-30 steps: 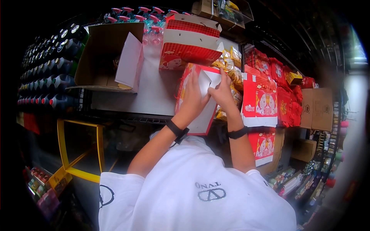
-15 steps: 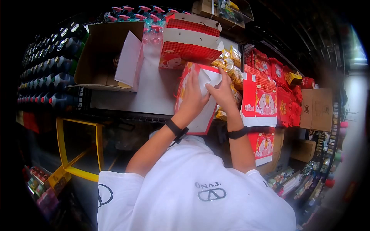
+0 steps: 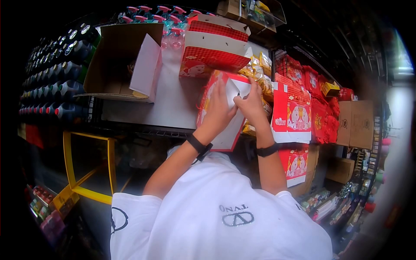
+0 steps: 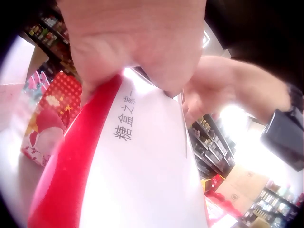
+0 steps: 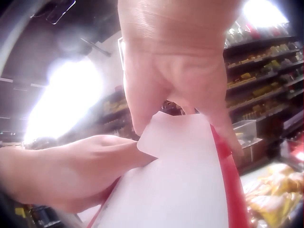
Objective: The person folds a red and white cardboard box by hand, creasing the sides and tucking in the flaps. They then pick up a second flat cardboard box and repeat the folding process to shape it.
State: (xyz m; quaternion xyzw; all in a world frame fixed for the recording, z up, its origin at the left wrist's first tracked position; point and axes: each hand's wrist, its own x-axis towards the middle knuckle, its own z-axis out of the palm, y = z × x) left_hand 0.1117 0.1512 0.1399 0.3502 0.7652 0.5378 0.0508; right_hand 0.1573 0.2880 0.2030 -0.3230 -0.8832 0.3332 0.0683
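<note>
A red and white gift box (image 3: 225, 130) stands tilted on the white shelf top (image 3: 169, 104), its white inner side facing me. My left hand (image 3: 218, 109) lies flat against the box's white panel (image 4: 142, 180), fingers pointing up. My right hand (image 3: 250, 104) pinches a white flap (image 3: 239, 88) at the box's top edge. In the right wrist view the right fingers (image 5: 142, 109) curl over the flap's rounded corner (image 5: 152, 137), with the left hand (image 5: 76, 166) below it.
An open brown carton (image 3: 117, 60) sits at the shelf's left. A red checked gift box (image 3: 212, 47) stands behind, with spray bottles (image 3: 151, 13) beyond. Flat red boxes (image 3: 292, 112) and yellow snack packs (image 3: 260, 69) fill the right. Dark bottles (image 3: 52, 73) line the left rack.
The right hand has shifted slightly on the flap, working it at the box's top. The left hand stays pressed on the panel; the box has barely moved.
</note>
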